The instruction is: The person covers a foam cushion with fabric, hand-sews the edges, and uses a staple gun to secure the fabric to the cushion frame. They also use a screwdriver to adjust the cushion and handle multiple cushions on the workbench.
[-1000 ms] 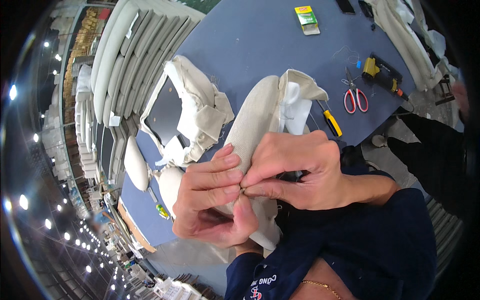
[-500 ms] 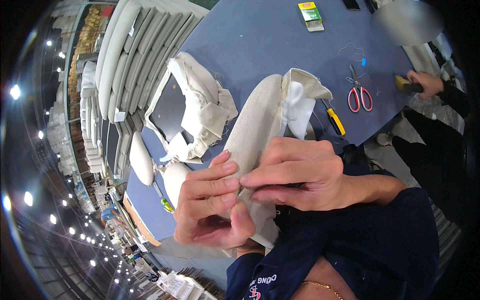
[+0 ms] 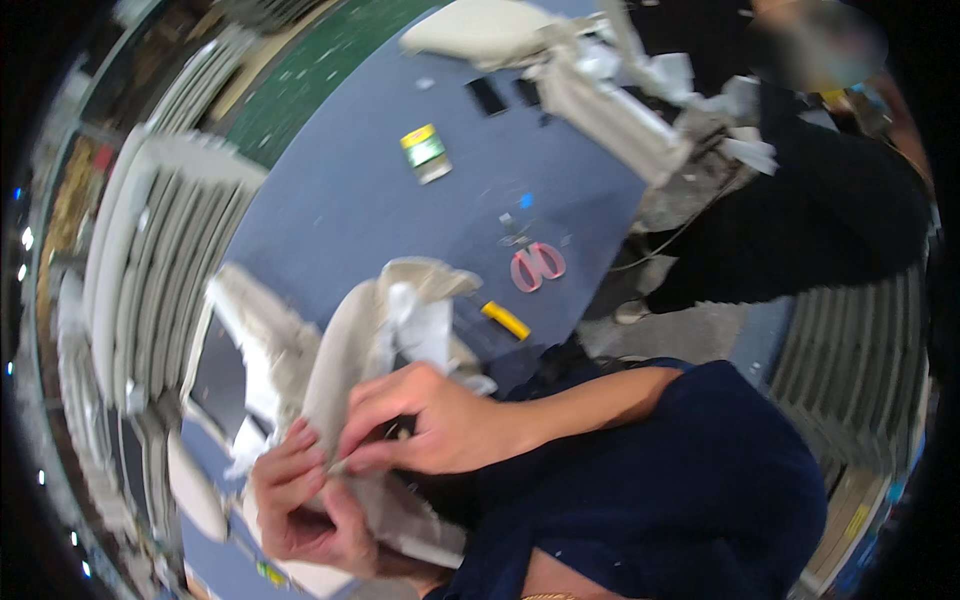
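Observation:
A long, padded cushion (image 3: 340, 345) in beige fabric stands slanted before me, with loose cloth and white lining at its far end. My left hand (image 3: 310, 500) wraps round its near part, the fingers bent and the thumb pressing on the cover. At the same spot, the thumb and forefinger of my right hand (image 3: 440, 425) are pinched together against the fabric. What lies between those fingertips is too small and blurred to name. Beyond the cushion lie a yellow-handled tool (image 3: 505, 320) and red-handled scissors (image 3: 540, 265).
The blue-grey table (image 3: 330, 190) bears a green-and-yellow box (image 3: 426, 152), a dark phone (image 3: 487, 96) and another partly covered beige piece (image 3: 265, 330). Stacked panels (image 3: 180, 270) rise at the left. A person in dark trousers (image 3: 810, 210) stands at the right, beside loose upholstery (image 3: 610, 105).
The view has swung to the right, so things appear shifted left and lower, and more upholstery shows at the far side. Both hands keep to the cushion, right fingertips still pinched there.

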A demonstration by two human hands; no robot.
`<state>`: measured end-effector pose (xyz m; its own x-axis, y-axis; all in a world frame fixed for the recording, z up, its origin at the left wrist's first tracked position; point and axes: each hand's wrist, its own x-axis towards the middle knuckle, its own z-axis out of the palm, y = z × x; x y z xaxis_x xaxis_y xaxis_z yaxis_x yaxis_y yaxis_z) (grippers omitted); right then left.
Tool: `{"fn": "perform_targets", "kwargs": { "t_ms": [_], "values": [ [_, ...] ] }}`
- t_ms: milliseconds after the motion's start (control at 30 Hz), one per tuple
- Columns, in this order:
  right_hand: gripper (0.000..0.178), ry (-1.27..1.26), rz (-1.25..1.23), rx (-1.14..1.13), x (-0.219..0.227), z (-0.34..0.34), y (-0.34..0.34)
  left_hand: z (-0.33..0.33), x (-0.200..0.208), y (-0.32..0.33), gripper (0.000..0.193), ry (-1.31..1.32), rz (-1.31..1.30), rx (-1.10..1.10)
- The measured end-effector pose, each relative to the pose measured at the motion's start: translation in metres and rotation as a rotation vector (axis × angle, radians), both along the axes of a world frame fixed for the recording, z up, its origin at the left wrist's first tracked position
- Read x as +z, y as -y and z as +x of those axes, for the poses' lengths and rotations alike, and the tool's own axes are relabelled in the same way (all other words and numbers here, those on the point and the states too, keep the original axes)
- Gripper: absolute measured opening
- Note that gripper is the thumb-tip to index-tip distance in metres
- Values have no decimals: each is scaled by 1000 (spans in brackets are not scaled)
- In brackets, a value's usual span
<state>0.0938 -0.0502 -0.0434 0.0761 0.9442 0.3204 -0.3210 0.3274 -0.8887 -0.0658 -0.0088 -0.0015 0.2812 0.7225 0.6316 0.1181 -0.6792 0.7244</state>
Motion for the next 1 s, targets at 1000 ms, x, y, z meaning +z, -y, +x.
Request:
{"fn": "perform_targets", "kwargs": {
  "t_ms": [1000],
  "values": [
    [17,-51,392,-55,-25,-10,-28,-3,3,6,17,-34,-25,-52]
  ]
}}
